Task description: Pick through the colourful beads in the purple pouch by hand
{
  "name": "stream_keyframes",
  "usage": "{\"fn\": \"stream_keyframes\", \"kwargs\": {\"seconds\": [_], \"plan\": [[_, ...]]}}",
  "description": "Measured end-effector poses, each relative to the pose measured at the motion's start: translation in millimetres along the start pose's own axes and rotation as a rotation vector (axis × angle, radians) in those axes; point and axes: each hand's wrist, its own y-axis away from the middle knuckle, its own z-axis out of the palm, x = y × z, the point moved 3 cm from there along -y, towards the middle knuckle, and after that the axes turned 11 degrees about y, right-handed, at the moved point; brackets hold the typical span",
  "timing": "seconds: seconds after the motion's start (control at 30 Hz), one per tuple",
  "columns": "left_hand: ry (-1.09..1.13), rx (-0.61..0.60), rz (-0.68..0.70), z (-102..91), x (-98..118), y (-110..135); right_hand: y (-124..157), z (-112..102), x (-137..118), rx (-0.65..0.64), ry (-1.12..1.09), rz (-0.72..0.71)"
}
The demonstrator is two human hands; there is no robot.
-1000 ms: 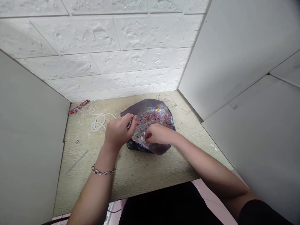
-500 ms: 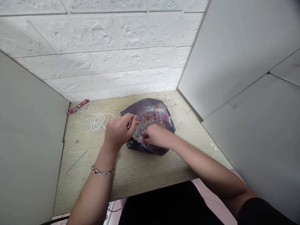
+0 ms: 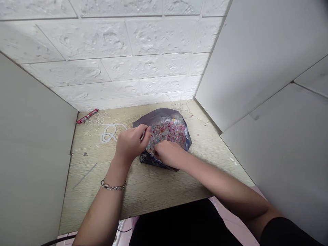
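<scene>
A: Where is everything?

B: The bag is our landmark. It sits on the bench with its mouth spread wide, and the loose coloured beads lie inside it.

A: And the hands?

B: The left hand is at the bag's left rim, thumb and forefinger pressed together. If that grip pinches anything, it's too small to make out. The right hand dips into the near side of the bag, fingers curled down at the beads. Its fingertips are hidden, so I can't tell whether that grip is spread or pinching.

A: What worries you?

B: Spilling, mostly. The right wrist crosses over the bag's near rim, and the bag's wall looks soft. Leaning on it could fold the rim down and let beads roll out onto the bench in front of the bag.

A: Anything on the left?

B: The left hand is between the bag and the white strand. A careless swing to the left of the bag could drag those loops. If the left grip does hold something fine, a slack pinch might lose it among the beads.

A: And the thin stick?

B: Well apart, left of the bag and nearer the person; a sweeping forearm might knock it.
</scene>
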Motion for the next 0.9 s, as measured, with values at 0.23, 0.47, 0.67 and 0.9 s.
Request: {"fn": "stream_keyframes", "kwargs": {"seconds": [0.23,0.47,0.67,0.9], "plan": [[-0.007,-0.003,-0.017,-0.5,-0.3,-0.6,-6.6,-5.0,14.9,0.032,-0.525,0.085],[0.005,0.017,0.007,-1.8,0.1,-0.7,-11.3,-11.7,37.1,-0.105,-1.771,0.16],[0.029,0.015,-0.004,-3.0,-0.2,-0.9,-11.2,-13.6,39.2,-0.182,-2.043,0.077],[0.041,0.009,-0.006,-2.7,-0.7,-0.3,-13.3,-14.6,49.9,0.039,-1.894,0.151]]}}
